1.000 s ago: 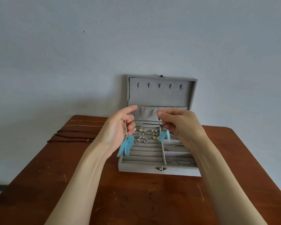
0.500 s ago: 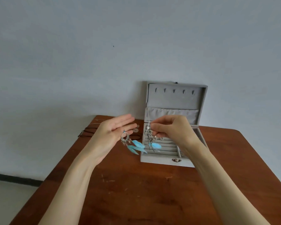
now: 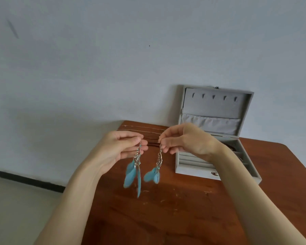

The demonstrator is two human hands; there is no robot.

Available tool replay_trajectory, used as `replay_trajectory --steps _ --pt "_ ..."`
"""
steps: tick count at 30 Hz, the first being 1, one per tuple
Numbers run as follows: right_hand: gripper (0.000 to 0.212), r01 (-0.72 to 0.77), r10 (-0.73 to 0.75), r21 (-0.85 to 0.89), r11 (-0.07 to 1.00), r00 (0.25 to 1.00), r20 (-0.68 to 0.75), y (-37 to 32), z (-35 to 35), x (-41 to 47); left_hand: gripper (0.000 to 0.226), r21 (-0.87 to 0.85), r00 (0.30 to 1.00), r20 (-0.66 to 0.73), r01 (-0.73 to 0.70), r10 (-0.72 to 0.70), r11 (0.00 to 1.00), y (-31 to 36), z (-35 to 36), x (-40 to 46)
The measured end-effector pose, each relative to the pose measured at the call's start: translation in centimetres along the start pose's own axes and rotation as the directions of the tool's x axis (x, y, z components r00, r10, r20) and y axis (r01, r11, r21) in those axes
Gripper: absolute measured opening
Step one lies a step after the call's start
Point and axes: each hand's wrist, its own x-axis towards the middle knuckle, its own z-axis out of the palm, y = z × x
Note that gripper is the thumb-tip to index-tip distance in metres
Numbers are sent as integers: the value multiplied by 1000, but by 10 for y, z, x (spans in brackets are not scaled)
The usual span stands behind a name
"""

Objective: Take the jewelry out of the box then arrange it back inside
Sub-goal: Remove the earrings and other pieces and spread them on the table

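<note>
Fingers of the left hand (image 3: 120,149) pinched the hook of one long silver-chain earring with blue feathers (image 3: 132,172); the right hand (image 3: 182,141) pinched the top of its matching blue-feather earring (image 3: 155,171). Both dangled above the scratched reddish-brown wooden table (image 3: 166,218), left of the open grey velvet jewellery box (image 3: 214,110). Thin chains (image 3: 143,129) lay near the table's far edge.

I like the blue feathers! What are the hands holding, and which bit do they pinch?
Each hand, left and right, pinches one feather earring by its top hook.
</note>
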Motion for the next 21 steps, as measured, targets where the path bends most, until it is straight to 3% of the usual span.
replay_trajectory --steps 5,8,12,17,21 --pt "12 -71 85 -171 983 994 70 15 18 18 12 32 994 -91 61 -57 998 -10 -16 1" --pt "13 -80 84 -61 995 994 73 18 21 21 9 45 996 -74 50 -46 998 -11 -15 -1" --pt "11 -130 91 201 971 977 194 15 23 19 11 98 997 14 70 -72 993 -5 -13 -3" --pt "12 -185 131 186 965 955 267 17 42 34 11 274 984 -19 175 -176 946 -1 -35 0" --pt "11 -300 261 191 935 943 205 32 68 64 16 511 954 -148 299 -261 806 -15 -49 18"
